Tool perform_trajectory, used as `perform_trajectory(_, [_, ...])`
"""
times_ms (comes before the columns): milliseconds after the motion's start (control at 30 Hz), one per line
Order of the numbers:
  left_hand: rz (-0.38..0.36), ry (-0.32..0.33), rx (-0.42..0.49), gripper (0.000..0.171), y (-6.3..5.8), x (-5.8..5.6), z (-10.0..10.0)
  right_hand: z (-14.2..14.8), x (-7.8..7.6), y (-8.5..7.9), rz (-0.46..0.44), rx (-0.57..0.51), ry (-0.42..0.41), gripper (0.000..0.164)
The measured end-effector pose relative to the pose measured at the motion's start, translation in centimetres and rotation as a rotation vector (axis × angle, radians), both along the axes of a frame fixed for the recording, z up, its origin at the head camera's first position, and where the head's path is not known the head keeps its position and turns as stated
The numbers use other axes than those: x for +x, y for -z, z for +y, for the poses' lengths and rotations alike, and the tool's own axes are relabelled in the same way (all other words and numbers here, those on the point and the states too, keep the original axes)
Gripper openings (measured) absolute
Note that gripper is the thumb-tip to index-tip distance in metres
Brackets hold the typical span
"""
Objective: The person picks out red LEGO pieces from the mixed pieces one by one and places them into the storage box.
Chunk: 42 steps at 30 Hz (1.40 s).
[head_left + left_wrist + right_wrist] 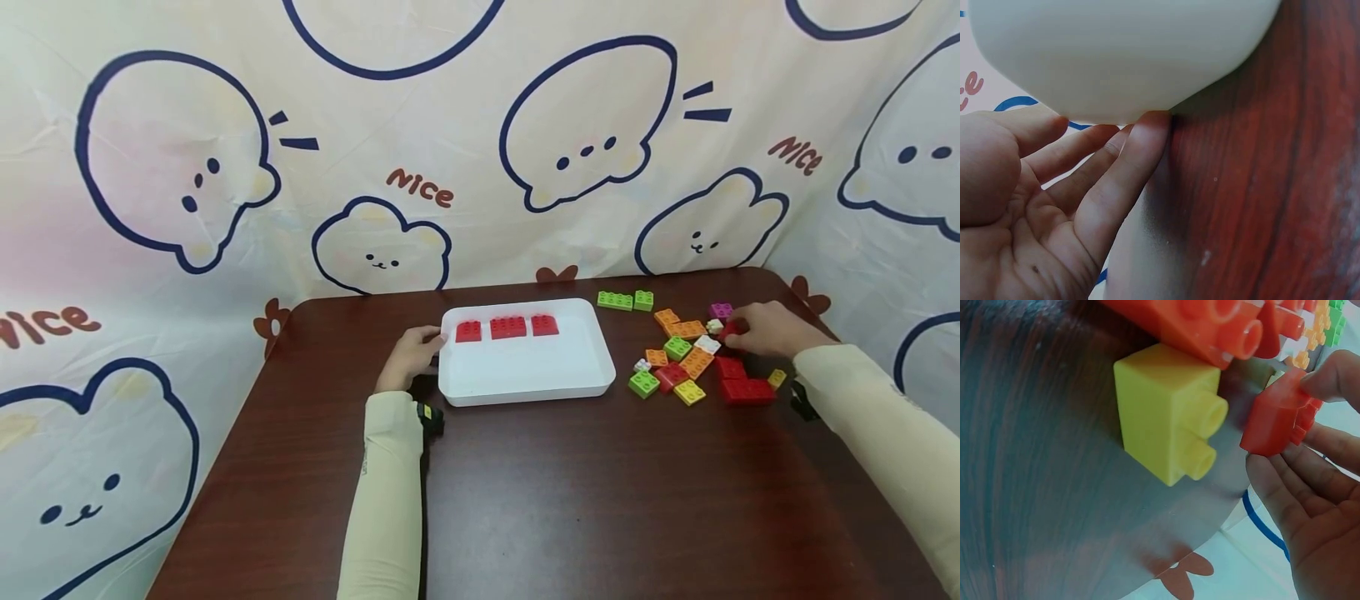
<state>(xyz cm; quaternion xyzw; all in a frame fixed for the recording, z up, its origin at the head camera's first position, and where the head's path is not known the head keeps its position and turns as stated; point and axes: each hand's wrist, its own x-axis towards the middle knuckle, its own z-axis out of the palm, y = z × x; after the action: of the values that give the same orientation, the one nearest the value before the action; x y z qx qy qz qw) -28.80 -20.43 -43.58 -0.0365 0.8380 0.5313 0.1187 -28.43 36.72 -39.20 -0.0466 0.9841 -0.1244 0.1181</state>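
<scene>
My left hand [408,358] is at the left end of a white tray [525,367]. In the left wrist view its extended fingers [1129,156] touch the tray's outer wall. Three red building bricks [508,327] stand in a row along the tray's far side. On the right, my right hand [776,327] pinches a red brick [1272,419] between thumb and fingers, over the edge of the brick pile. A yellow brick [1160,412] lies nearby on the table, with larger red bricks [746,390] beside it.
Loose orange bricks [697,362], green bricks [643,383], and several yellow, white and purple ones lie right of the tray. Two green bricks [615,300] sit behind its right corner. A patterned cloth [480,150] hangs behind the dark wooden table [570,500].
</scene>
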Motion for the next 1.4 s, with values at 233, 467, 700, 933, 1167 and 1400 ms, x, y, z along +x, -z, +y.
perform_trajectory(233, [-0.011, -0.001, 0.015, 0.049, 0.2, -0.2, 0.0, -0.5, 0.0, -0.4, 0.008, 0.017, 0.007, 0.066])
perform_trajectory(467, [-0.003, -0.007, 0.007, 0.05, -0.1, 0.1, 0.0, -1.6, -0.4, -1.3, 0.073, 0.028, -0.047, 0.061])
perform_trajectory(700, [-0.015, -0.002, 0.045, 0.049, 0.0, 0.1, -0.1, -3.5, -0.6, -2.1, 0.095, 0.022, -0.106, 0.053])
perform_trajectory(933, [-0.013, 0.007, 0.046, 0.048, -0.1, 0.2, 0.0, -5.4, -0.8, -2.6, 0.101, 0.03, -0.135, 0.051])
perform_trajectory(1167, [-0.014, 0.004, 0.036, 0.049, -0.2, 0.2, 0.0, -7.2, -1.0, -2.8, 0.101, 0.022, -0.167, 0.054])
perform_trajectory(1400, [-0.008, 0.004, 0.023, 0.049, -0.2, 0.2, -0.1, -8.9, -1.3, -2.8, 0.109, -0.006, -0.225, 0.049])
